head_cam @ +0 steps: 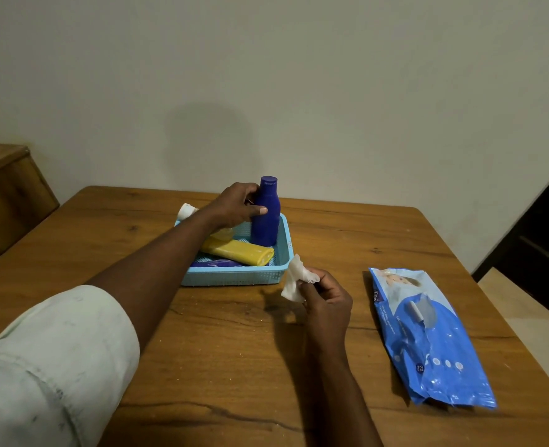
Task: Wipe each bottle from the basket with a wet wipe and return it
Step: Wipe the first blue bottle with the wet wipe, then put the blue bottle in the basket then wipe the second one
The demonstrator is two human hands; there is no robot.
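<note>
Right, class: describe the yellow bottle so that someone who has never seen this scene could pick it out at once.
On the wooden table, find the light blue basket near the far edge. The yellow bottle lies on its side inside it, in front of the upright blue bottle gripped by the left hand. It is the only yellow bottle lying flat there.

Deep blue bottle (pixel 265 214), yellow bottle (pixel 238 251), light blue perforated basket (pixel 234 275), white wipe (pixel 295 279), blue wipes pack (pixel 428 337) with white dots, brown wood-grain counter (pixel 234 350), pale greenish sleeve (pixel 56 356), off-white wall (pixel 299 75).
</note>
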